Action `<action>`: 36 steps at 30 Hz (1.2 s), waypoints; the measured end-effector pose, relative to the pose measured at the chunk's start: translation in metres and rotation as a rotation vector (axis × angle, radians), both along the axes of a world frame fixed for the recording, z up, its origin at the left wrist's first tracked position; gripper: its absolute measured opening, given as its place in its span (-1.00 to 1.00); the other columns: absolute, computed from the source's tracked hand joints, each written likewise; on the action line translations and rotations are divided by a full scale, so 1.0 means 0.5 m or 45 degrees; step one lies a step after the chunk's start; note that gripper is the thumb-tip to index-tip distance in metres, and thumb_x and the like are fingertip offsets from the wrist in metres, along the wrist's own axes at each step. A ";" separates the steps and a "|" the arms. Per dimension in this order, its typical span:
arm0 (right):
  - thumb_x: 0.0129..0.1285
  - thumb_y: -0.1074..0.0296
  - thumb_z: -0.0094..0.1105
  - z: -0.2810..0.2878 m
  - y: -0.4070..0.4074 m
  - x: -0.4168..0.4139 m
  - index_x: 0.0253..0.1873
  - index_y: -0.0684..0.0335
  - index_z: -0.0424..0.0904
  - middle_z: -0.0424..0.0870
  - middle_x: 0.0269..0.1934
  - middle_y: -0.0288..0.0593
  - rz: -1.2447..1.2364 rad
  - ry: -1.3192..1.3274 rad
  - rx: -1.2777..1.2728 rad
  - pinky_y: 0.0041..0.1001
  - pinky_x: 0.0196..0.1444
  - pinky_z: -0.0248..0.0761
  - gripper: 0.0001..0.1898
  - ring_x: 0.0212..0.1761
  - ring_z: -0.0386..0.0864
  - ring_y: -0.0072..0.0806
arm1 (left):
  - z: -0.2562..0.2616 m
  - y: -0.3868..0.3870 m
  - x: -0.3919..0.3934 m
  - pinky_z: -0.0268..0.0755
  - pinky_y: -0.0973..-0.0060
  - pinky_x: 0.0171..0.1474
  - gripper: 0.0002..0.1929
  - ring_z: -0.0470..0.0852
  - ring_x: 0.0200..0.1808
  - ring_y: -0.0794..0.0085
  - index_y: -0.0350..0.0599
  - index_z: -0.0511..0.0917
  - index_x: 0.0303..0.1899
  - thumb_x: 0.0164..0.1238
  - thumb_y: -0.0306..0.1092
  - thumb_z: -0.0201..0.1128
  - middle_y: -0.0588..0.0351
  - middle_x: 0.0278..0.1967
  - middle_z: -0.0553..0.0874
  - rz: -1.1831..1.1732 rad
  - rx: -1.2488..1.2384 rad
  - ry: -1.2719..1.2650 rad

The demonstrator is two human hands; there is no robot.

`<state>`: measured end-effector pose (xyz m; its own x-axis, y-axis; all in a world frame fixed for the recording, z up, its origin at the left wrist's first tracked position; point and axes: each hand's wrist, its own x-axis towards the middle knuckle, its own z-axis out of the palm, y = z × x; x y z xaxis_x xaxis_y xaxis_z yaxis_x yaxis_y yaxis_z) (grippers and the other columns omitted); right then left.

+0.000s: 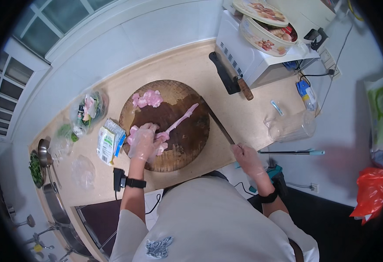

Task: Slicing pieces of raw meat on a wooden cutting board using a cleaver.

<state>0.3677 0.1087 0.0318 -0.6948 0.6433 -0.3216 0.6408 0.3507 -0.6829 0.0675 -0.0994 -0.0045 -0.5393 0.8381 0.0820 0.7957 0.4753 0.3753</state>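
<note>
A round wooden chopping block (191, 144) stands before me on the counter. My left hand (145, 142), in a clear plastic glove, rests at the block's lower left with its fingers on pink raw meat (161, 149). From there a long, thin strip of meat or bone (182, 119) runs towards the block's upper right. A separate pile of pink meat pieces (148, 99) lies near the upper left edge. My right hand (249, 160), also gloved, grips the handle end of a long dark knife (220, 125), whose tip reaches the block's right edge.
A cleaver (224, 73) and a wooden handle (245, 88) lie beside a white appliance (240, 49) at the back. Left of the block are food packets (108, 142) and bagged greens (88, 111). A clear plastic container (293, 126) is at the right, near the counter's edge.
</note>
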 end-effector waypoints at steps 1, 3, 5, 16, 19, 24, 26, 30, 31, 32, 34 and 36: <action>0.53 0.00 -0.09 0.005 -0.004 -0.010 -0.17 0.37 0.49 0.53 -0.36 0.32 0.056 0.012 0.128 -0.06 -0.16 0.39 -0.55 -0.19 0.56 0.24 | 0.010 -0.021 0.010 0.48 0.16 -0.05 -0.70 0.68 -0.14 0.02 -0.12 0.64 -0.12 0.13 -0.25 0.40 -0.04 -0.23 0.71 0.052 -0.087 -0.040; 0.54 0.00 -0.10 0.031 -0.012 -0.032 -0.17 0.37 0.50 0.54 -0.37 0.30 0.093 0.077 0.149 -0.04 -0.16 0.39 -0.54 -0.19 0.56 0.24 | 0.013 -0.047 0.024 0.47 0.13 -0.08 -0.77 0.68 -0.16 0.00 -0.17 0.64 -0.19 0.13 -0.32 0.38 -0.08 -0.27 0.70 0.104 -0.027 -0.039; 0.54 -0.01 -0.11 0.035 -0.004 -0.054 -0.17 0.38 0.50 0.55 -0.38 0.29 0.127 0.141 0.172 -0.02 -0.16 0.38 -0.53 -0.19 0.56 0.24 | 0.005 -0.064 0.033 0.47 0.11 -0.10 -0.83 0.67 -0.19 -0.01 -0.21 0.63 -0.26 0.13 -0.38 0.36 -0.11 -0.30 0.69 0.153 0.037 -0.039; 0.57 -0.04 -0.23 0.054 -0.034 -0.070 -0.20 0.39 0.50 0.57 -0.36 0.31 0.164 -0.059 0.118 0.02 -0.16 0.34 -0.47 -0.19 0.53 0.28 | -0.046 -0.078 0.056 0.46 0.11 -0.16 -0.90 0.66 -0.23 -0.01 -0.18 0.61 -0.30 0.21 -0.38 0.30 -0.09 -0.36 0.68 0.262 0.325 0.019; 0.57 -0.03 -0.22 0.019 -0.002 -0.077 -0.18 0.38 0.50 0.56 -0.38 0.29 0.276 -0.217 0.067 0.00 -0.16 0.33 -0.49 -0.22 0.52 0.27 | -0.042 -0.069 0.056 0.45 0.09 -0.15 -0.92 0.65 -0.26 -0.01 -0.17 0.61 -0.31 0.21 -0.40 0.30 -0.08 -0.37 0.67 0.271 0.342 0.039; 0.57 -0.04 -0.24 0.116 -0.047 -0.087 -0.16 0.38 0.51 0.55 -0.41 0.25 0.326 0.039 0.273 -0.03 -0.15 0.34 -0.48 -0.24 0.50 0.25 | -0.057 -0.085 0.061 0.44 0.11 -0.10 -0.91 0.64 -0.23 0.02 -0.15 0.62 -0.30 0.23 -0.38 0.30 -0.06 -0.36 0.67 0.299 0.365 0.060; 0.58 -0.03 -0.25 0.113 -0.067 -0.093 -0.16 0.38 0.52 0.56 -0.40 0.24 0.357 0.178 0.379 -0.04 -0.15 0.34 -0.47 -0.24 0.51 0.25 | -0.059 -0.087 0.064 0.43 0.12 -0.09 -0.91 0.63 -0.23 0.03 -0.15 0.62 -0.30 0.23 -0.37 0.30 -0.05 -0.36 0.67 0.323 0.371 0.054; 0.60 -0.03 -0.33 -0.041 -0.040 -0.088 -0.16 0.38 0.54 0.61 -0.30 0.28 0.384 -0.008 0.341 -0.04 -0.07 0.39 -0.44 -0.13 0.56 0.23 | -0.061 -0.074 0.056 0.44 0.13 -0.09 -0.91 0.63 -0.23 0.03 -0.13 0.63 -0.29 0.22 -0.37 0.31 -0.05 -0.36 0.67 0.275 0.474 0.067; 0.60 -0.03 -0.36 -0.081 -0.031 -0.085 -0.16 0.38 0.55 0.63 -0.25 0.30 0.537 -0.284 0.337 -0.04 -0.03 0.40 -0.43 -0.10 0.57 0.22 | -0.061 -0.076 0.058 0.44 0.13 -0.09 -0.91 0.63 -0.24 0.04 -0.13 0.63 -0.29 0.21 -0.37 0.31 -0.04 -0.37 0.67 0.267 0.491 0.100; 0.60 -0.05 -0.37 -0.097 -0.035 -0.082 -0.16 0.41 0.55 0.63 -0.21 0.32 0.518 -0.316 0.348 -0.03 0.01 0.41 -0.40 -0.08 0.57 0.22 | -0.061 -0.083 0.060 0.44 0.13 -0.09 -0.91 0.63 -0.24 0.04 -0.13 0.63 -0.29 0.21 -0.37 0.31 -0.04 -0.37 0.67 0.272 0.490 0.092; 0.60 -0.03 -0.35 -0.037 -0.041 -0.121 -0.16 0.41 0.55 0.63 -0.22 0.32 0.446 -0.370 0.214 -0.03 0.00 0.42 -0.41 -0.09 0.57 0.23 | -0.065 -0.090 0.059 0.45 0.14 -0.10 -0.90 0.64 -0.24 0.05 -0.13 0.63 -0.30 0.20 -0.36 0.33 -0.03 -0.36 0.68 0.293 0.473 0.129; 0.60 -0.02 -0.34 -0.014 -0.043 -0.135 -0.16 0.42 0.55 0.63 -0.22 0.32 0.356 -0.420 0.084 -0.02 -0.02 0.42 -0.43 -0.10 0.57 0.23 | -0.072 -0.097 0.063 0.45 0.15 -0.11 -0.90 0.64 -0.24 0.07 -0.13 0.63 -0.31 0.19 -0.36 0.33 -0.01 -0.36 0.68 0.316 0.430 0.110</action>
<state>0.3004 0.0870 0.0246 -0.7120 0.4717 -0.5202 0.6952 0.5777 -0.4277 0.0990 -0.1480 -0.0405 -0.7005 0.6020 0.3833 0.7080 0.5183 0.4797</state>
